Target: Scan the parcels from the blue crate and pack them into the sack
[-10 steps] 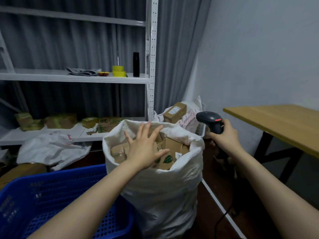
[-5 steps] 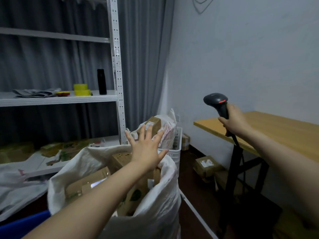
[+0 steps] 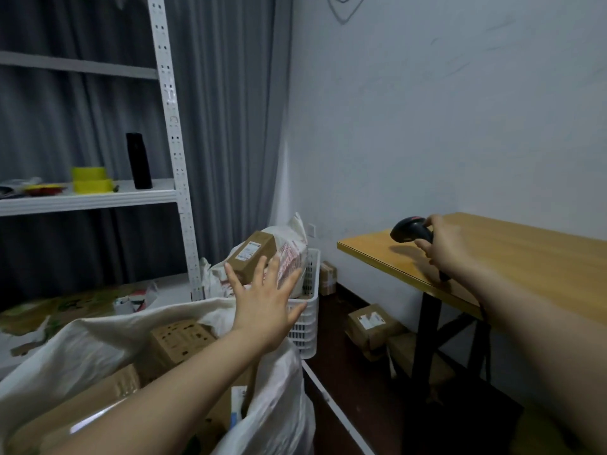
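White woven sack (image 3: pixel 82 343) holds three visible brown cardboard parcels (image 3: pixel 179 339). One left hand (image 3: pixel 266 307) hovers above its rim with fingers spread, and one right hand (image 3: pixel 450 247) grips one black handheld scanner (image 3: pixel 409 229).

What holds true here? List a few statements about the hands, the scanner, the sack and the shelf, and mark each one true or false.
1. The right hand grips the scanner over the wooden table. True.
2. The left hand holds a parcel. False: it is open with its fingers spread and holds nothing.
3. The sack has cardboard boxes in it. True.
4. The black bottle lies on the floor. False: it stands upright on the shelf, beside the yellow tape rolls.
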